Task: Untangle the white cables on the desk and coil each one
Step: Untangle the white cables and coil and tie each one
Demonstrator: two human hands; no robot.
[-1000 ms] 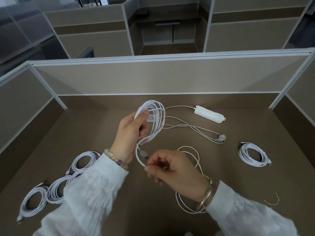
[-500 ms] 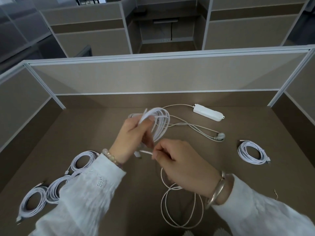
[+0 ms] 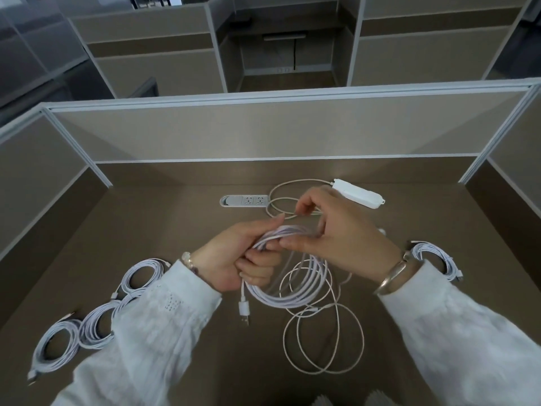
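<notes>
The desk (image 3: pixel 146 230) holds most of the finished work: on its left side lie several coiled white cables (image 3: pixel 90 323), overlapping one another in a loose row, and on the right another coiled cable (image 3: pixel 433 256) sits just behind the right wrist, partly hidden by the sleeve. Those look done. At the back, well apart from the coils, a white adapter box (image 3: pixel 358 194) with its own lead looping toward the desk socket (image 3: pixel 246 201) lies uncoiled; whether it counts among the cables to be wound I cannot say. In the middle, over the desk, the cable in hand (image 3: pixel 292 294) is nearly finished: the left hand (image 3: pixel 234 259) grips its bundled loops, fingers curled round them, with the USB plug (image 3: pixel 244 310) dangling free below. The right hand (image 3: pixel 336 238) pinches a strand at the top of that bundle, probably wrapping the tail around it, though the fingers hide the exact turn. Under and in front of the held coil, a thinner loose cable (image 3: pixel 325 347) sprawls in open loops on the desk, still to be gathered and coiled.
</notes>
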